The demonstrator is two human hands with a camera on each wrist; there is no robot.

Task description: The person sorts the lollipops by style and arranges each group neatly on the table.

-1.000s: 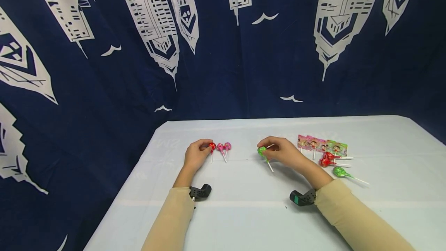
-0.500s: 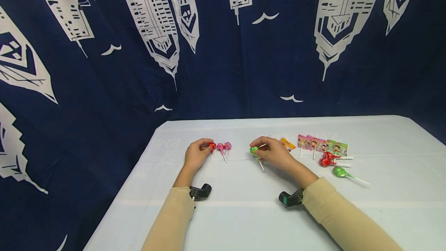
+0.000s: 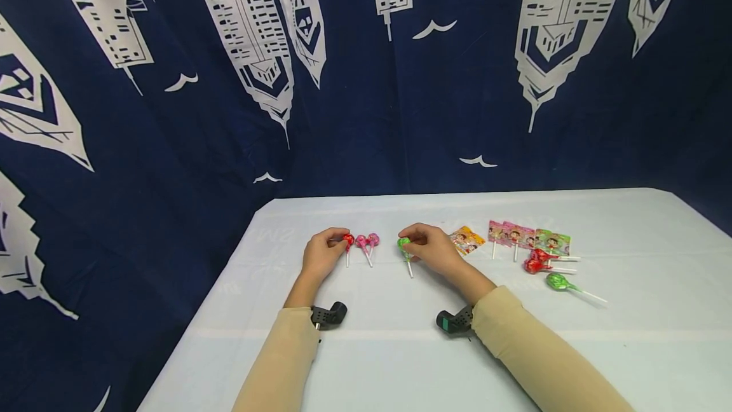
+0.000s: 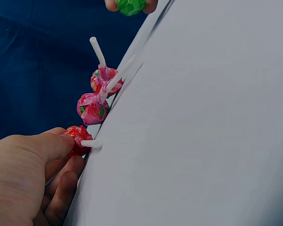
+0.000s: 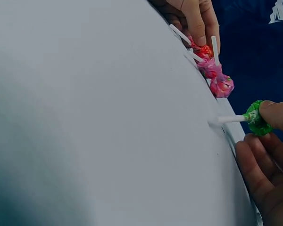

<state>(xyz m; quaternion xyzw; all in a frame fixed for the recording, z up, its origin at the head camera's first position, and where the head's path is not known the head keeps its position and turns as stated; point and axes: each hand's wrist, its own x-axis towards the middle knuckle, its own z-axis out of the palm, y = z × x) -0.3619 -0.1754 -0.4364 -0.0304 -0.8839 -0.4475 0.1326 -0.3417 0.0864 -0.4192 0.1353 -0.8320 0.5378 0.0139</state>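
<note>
My left hand (image 3: 323, 255) pinches the wrapped head of a red lollipop (image 4: 78, 138) between thumb and fingers, its white stick pointing toward me. Just right of it lie two pink lollipops (image 3: 362, 242), side by side with their sticks crossing, as the left wrist view shows closely. Farther right, a green lollipop (image 5: 258, 117) is pinched at its head by my right hand (image 3: 433, 249); its stick slants down toward the table. A gap separates this green lollipop from the pink pair.
On the white table (image 3: 394, 348), an orange packet (image 3: 466, 240) lies beyond my right wrist. Farther right are pink packets (image 3: 511, 234) with sticks, a green packet (image 3: 553, 243), two red lollipops (image 3: 536, 264) and another green lollipop (image 3: 557, 282). A dark blue printed curtain (image 3: 354, 145) hangs behind.
My right hand has moved left with the green lollipop, closer to the pink pair, uncovering the orange packet behind it. The left hand stays in place on the red lollipop.
</note>
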